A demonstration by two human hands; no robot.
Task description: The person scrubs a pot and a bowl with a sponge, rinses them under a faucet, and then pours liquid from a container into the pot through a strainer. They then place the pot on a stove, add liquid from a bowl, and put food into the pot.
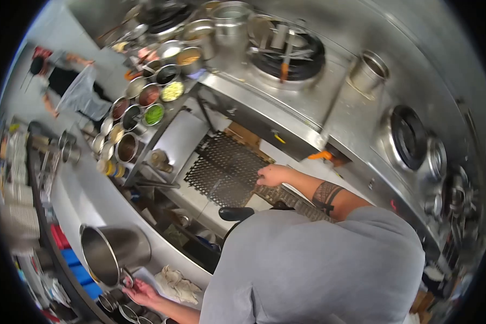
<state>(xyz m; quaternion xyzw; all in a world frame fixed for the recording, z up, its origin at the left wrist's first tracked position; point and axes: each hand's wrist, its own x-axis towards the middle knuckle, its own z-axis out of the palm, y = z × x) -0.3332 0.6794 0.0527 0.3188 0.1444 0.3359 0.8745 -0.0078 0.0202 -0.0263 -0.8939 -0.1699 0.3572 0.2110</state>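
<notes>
At the lower left, my left hand (141, 294) is palm up with its fingers at the side handle of a large metal stock pot (137, 249), seemingly closed on it. The wide mouth of the pot faces left in this view, and its inside looks bare. My right hand (272, 174) hangs away from the counters, over the floor by a black perforated mat (227, 167). Its fingers are loosely curled, and I see nothing in them. A folded pale cloth (177, 285) lies on the counter beside my left forearm.
Several metal containers of ingredients, including chopped greens (154, 114), crowd the rack ahead. Wok burners (289, 59) line the steel range, where a metal pot (369, 71) stands. A co-worker (65, 78) holds a clear plastic bag at upper left. Stacked plates (21, 216) fill the left shelf.
</notes>
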